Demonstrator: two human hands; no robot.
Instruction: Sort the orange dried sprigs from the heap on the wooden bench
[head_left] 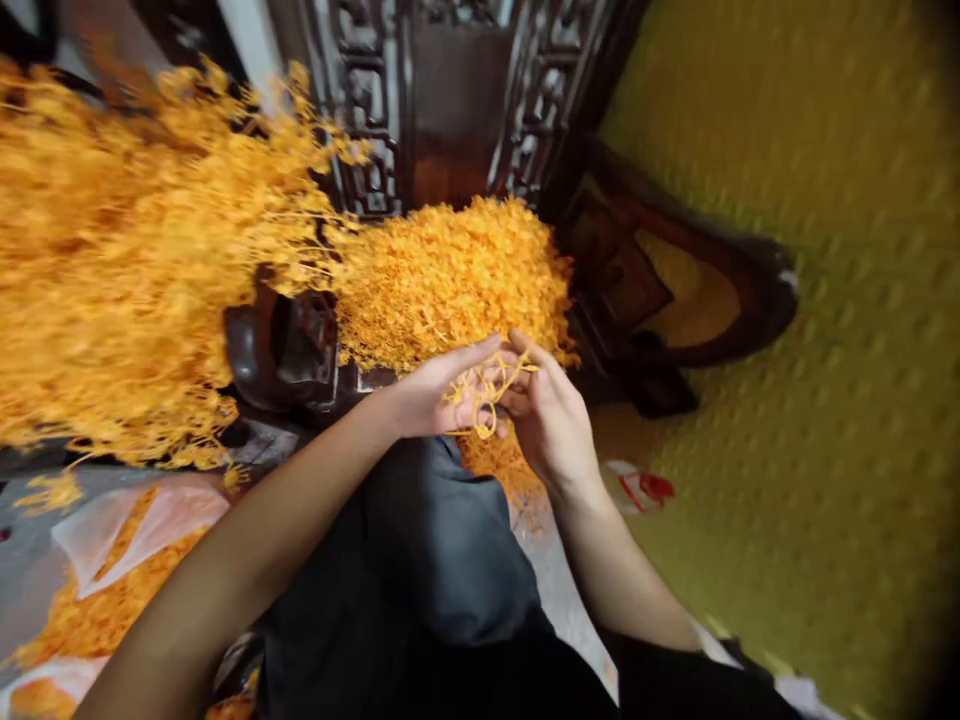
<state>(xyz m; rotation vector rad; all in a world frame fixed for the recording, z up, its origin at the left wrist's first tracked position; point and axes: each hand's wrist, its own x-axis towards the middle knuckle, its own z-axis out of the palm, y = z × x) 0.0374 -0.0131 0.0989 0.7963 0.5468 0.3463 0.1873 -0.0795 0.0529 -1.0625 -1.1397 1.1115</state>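
My left hand [424, 395] is held palm inward above my knee, with a loose tangle of thin yellow-orange strands [486, 392] in its fingers. From the right, my right hand [551, 415] curls over the same strands, its thumb and fingers pinching at them. The fingertips of both hands come close together. Just beyond them is a large heap of fluffy yellow-orange strands [457, 280], piled on a dark carved wooden chair. The ends of some fingers are hidden behind the strands.
A bigger mass of the same orange material [127, 270] fills the left side. The chair's carved back [450, 100] rises behind, its curved armrest [750, 300] at right by a yellow textured wall [847, 400]. White plastic bags [172, 510] with orange bits lie lower left.
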